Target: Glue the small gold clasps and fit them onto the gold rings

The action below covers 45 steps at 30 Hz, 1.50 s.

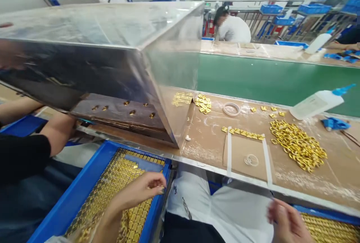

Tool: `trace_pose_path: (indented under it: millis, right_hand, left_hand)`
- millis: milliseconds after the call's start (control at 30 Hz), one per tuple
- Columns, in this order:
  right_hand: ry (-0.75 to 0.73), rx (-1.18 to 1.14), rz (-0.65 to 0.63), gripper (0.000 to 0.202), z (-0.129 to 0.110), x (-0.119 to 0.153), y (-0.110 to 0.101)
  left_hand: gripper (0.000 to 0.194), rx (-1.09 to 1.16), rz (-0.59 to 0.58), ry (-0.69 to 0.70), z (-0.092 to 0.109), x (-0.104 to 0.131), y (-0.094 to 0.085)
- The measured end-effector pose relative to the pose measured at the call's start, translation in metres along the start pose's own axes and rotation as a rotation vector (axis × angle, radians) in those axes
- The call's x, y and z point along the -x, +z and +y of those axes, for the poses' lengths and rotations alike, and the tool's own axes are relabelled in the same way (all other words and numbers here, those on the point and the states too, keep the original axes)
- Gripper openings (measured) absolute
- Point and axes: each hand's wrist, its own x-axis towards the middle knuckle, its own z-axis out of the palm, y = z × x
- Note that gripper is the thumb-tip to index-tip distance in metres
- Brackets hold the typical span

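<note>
My left hand (150, 185) is over the right side of a blue tray (63, 201) filled with rows of small gold padlock-like pieces (118, 173). Its fingers are curled into a pinch, with a bit of gold showing at the tips. My right hand (288, 220) is blurred below the table's front edge, beside a second tray of gold pieces (332, 228). Those fingers are bent together; a thin dark tip shows near them, and what they hold is unclear. On the table, a row of gold pieces (244, 133) lies along the top of a taped cardboard pad (244, 153).
A pile of gold rings (299, 145) lies right of the pad. Behind are a tape roll (231, 108), a white bottle (316, 103) and a blue clip-like object (335, 123). A metal hood (165, 85) stands left. A co-worker's arm (57, 130) reaches beneath it.
</note>
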Motion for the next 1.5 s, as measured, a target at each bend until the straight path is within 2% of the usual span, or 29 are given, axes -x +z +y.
trace_pose_path:
  millis: [67,133,167,233,333,433,500,633,767,867,933,1033,1100,1233,1333,1500]
  right_hand:
    - [0.082,-0.065,-0.349,0.051,-0.003,0.022,0.021]
    - [0.124,-0.156,-0.639,0.054,-0.01,0.035,0.041]
    - [0.119,-0.182,-0.736,0.054,-0.014,0.036,0.048]
    - [0.099,-0.183,-0.811,0.052,-0.021,0.03,0.056]
    - [0.07,-0.196,-0.756,0.054,-0.028,0.013,0.052]
    - [0.082,-0.251,-0.72,0.056,-0.031,-0.002,0.043]
    - [0.096,-0.273,-0.74,0.055,-0.032,-0.01,0.038]
    - [0.112,-0.252,-0.814,0.055,-0.036,-0.025,0.031]
    - [0.111,-0.187,-0.818,0.057,-0.036,-0.038,0.027]
    - [0.086,-0.157,-0.817,0.056,-0.03,-0.046,0.024]
    - [0.026,-0.115,-0.711,0.052,-0.022,-0.054,0.023]
    - [-0.094,-0.063,-0.378,0.034,-0.009,-0.069,0.023]
    - [-0.166,-0.067,-0.285,0.028,-0.002,-0.079,0.026]
    - [-0.36,-0.004,-0.321,0.013,0.001,-0.095,0.033]
    - [-0.486,0.054,-0.333,0.016,-0.003,-0.102,0.036]
    - [-0.593,0.142,-0.357,0.02,-0.007,-0.11,0.039]
  left_hand:
    - [0.019,0.093,-0.041,0.203,0.042,-0.019,0.019]
    - [0.015,0.215,-0.073,0.33,0.076,-0.045,0.046]
    - [0.017,0.299,-0.086,0.342,0.089,-0.058,0.061]
    - [0.015,0.434,-0.076,0.328,0.107,-0.078,0.088]
    - [0.018,0.619,-0.073,0.312,0.121,-0.094,0.114]
    - [0.031,0.704,-0.097,0.389,0.124,-0.103,0.124]
    - [0.039,0.651,-0.078,0.459,0.125,-0.109,0.128]
    - [0.031,0.458,0.014,0.567,0.127,-0.122,0.138]
    - [0.031,0.41,0.058,0.6,0.129,-0.131,0.146]
    - [0.028,0.39,0.051,0.632,0.132,-0.138,0.145]
    - [0.026,0.35,0.055,0.673,0.134,-0.145,0.143]
    - [0.023,0.253,0.12,0.659,0.137,-0.156,0.14]
    - [0.02,0.2,0.167,0.621,0.138,-0.162,0.139]
    - [0.019,0.161,0.189,0.625,0.142,-0.168,0.14]
    - [0.019,0.136,0.183,0.639,0.145,-0.17,0.141]
    - [0.02,0.091,0.153,0.632,0.144,-0.173,0.142]
